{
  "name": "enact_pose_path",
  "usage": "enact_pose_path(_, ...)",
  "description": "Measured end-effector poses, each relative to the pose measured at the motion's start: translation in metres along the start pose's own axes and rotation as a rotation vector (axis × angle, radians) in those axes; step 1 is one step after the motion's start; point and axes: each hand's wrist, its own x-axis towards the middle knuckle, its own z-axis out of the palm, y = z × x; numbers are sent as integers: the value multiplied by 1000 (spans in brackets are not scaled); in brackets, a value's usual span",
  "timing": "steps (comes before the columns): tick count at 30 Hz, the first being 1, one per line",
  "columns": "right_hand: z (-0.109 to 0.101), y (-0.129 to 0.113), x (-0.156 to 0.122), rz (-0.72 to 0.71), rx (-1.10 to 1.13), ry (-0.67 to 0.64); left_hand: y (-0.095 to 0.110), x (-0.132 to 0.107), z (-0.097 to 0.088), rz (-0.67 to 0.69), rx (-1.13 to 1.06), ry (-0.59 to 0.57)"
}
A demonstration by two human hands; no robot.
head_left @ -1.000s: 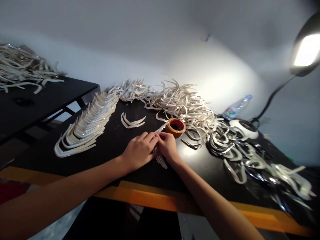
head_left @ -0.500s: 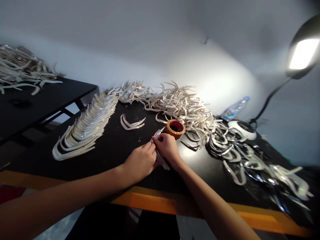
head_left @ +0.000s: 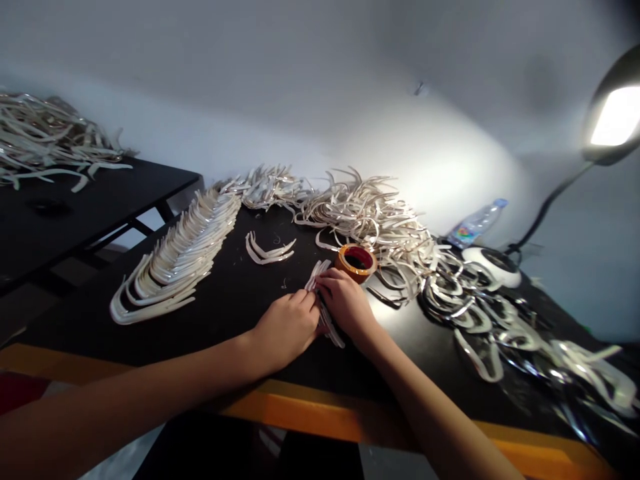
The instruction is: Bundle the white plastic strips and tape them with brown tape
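A small bundle of pale curved strips (head_left: 320, 277) lies on the black table (head_left: 235, 300), and both my hands grip it. My left hand (head_left: 287, 327) is closed around its near side. My right hand (head_left: 345, 303) is closed on its far side, fingertips pressing at the upper end. The bundle's lower tips stick out between my wrists. Just beyond my right hand sits a roll of brown tape (head_left: 356, 261).
A neat row of stacked curved strips (head_left: 175, 257) runs along the left. A few loose strips (head_left: 267, 250) lie behind my hands. Tangled heaps (head_left: 370, 213) and shiny pieces (head_left: 480, 313) fill the back and right. A bottle (head_left: 475, 223), a lamp (head_left: 613, 117) and a second table (head_left: 75, 200) stand around.
My left hand slid down toward me along the bundle, while my right hand stayed pressed on its upper part. The view shifted slightly.
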Motion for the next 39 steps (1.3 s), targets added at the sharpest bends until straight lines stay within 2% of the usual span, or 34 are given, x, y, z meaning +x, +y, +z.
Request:
enact_pose_path(6, 4, 9, 4, -133, -55, -61, -14, 6, 2, 24, 37, 3)
enact_pose_path(8, -5, 14, 7, -178, -56, 13, -19, 8, 1, 49, 29, 16)
enact_pose_path(9, -10, 18, 9, -173, -62, 99, -21, 8, 1, 53, 21, 20)
enact_pose_path(11, -23, 30, 12, -67, -99, 333, -23, 8, 1, 54, 0, 13)
enact_pose_path(12, -28, 39, 14, 34, -137, 452, -23, 7, 1, 51, -14, 7)
enact_pose_path(14, -36, 59, 15, 252, -240, 535, -24, 6, 2, 47, -45, 6)
enact_pose_path(15, -38, 69, 15, 349, -272, 501, -25, 6, 3, 48, -58, 10)
enact_pose_path(17, -39, 85, 15, 512, -243, 355, -26, 6, 4, 56, -73, 21)
enact_pose_path(20, -36, 96, 14, 603, -158, 232, -28, 6, 5, 68, -53, 23)
enact_pose_path(23, -34, 93, 14, 510, -85, 330, -31, 8, 4, 76, -28, 4)
enact_pose_path(25, -34, 88, 15, 365, 26, 448, -34, 10, 3, 82, -27, -13)
enact_pose_path(27, -34, 81, 15, 232, 150, 511, -37, 12, 0, 81, -33, -27)
enact_pose_path(33, -39, 69, 11, 36, 313, 428, -44, 17, -5, 26, -47, -37)
enact_pose_path(36, -41, 67, 9, 48, 290, 382, -49, 18, -5, 1, -132, -69)
enact_pose_path(39, -40, 56, 9, 66, 382, 339, -57, 20, -6, 29, -222, -97)
